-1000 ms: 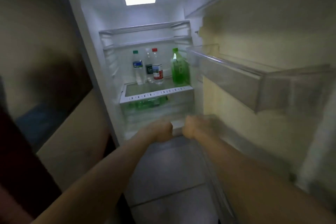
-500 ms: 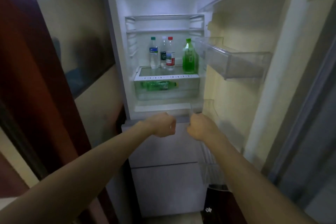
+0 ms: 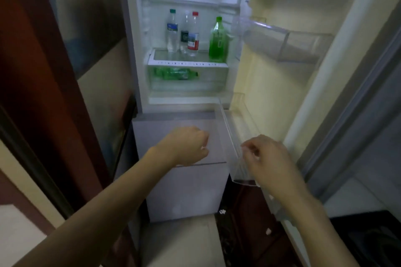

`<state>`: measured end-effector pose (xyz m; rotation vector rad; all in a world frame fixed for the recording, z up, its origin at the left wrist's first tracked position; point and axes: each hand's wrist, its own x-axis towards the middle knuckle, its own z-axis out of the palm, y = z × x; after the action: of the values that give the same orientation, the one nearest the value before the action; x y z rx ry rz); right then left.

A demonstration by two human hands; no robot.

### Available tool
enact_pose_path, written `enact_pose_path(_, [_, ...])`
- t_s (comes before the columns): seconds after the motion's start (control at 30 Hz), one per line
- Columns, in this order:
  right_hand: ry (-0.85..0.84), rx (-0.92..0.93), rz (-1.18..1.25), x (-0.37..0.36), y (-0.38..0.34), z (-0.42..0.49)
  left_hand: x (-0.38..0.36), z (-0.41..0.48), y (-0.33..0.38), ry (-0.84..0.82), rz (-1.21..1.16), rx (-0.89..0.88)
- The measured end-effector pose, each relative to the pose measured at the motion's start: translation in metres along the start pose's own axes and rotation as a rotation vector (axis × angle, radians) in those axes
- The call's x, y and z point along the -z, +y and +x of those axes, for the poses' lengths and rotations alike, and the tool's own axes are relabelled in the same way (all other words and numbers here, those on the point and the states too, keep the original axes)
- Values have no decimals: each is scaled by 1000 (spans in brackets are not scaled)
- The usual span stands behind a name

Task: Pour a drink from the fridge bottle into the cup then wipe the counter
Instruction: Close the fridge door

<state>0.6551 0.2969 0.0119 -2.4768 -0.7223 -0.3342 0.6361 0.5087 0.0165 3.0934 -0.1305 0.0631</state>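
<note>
The fridge stands open, and an upright green bottle point(image 3: 218, 41) sits on its glass shelf point(image 3: 188, 63). Left of it are three clear bottles: one with a green cap point(image 3: 172, 30), one with a red cap point(image 3: 193, 34), and one between them point(image 3: 185, 32). Another green bottle point(image 3: 173, 73) lies in the drawer below. My left hand point(image 3: 186, 145) is a closed fist in front of the lower compartment, holding nothing. My right hand point(image 3: 267, 156) hovers with loosely bent fingers over the lower clear door bin point(image 3: 238, 128). Both hands are well below the bottles. No cup is in view.
The open fridge door point(image 3: 271, 76) stands at the right, with an empty clear bin point(image 3: 286, 41) sticking out at bottle height. A dark red wooden panel point(image 3: 43, 71) flanks the fridge on the left. The grey lower door point(image 3: 184, 191) is closed. A black object point(image 3: 368, 238) lies at the lower right.
The view has pulled back and tilted down, so the fridge looks farther away. Both hands have dropped lower and drawn apart. The right hand's fingers have loosened.
</note>
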Motion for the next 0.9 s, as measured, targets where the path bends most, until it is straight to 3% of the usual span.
enact_pose_path(0.2, [450, -317, 137, 30, 28, -87, -23, -31, 8, -42, -105, -33])
enact_pose_path(0.33, [610, -437, 140, 41, 54, -106, -27, -41, 15, -65, -149, -61])
enact_pose_path(0.57, [456, -432, 356, 36, 76, -93, -26, -52, 23, -96, -127, -18])
enact_pose_path(0.73, [490, -368, 372, 30, 87, -92, -25, -48, 39, -102, -101, 54])
enact_pose_path(0.9, [421, -157, 432, 24, 88, -87, -26, -47, 59, -108, -125, 148])
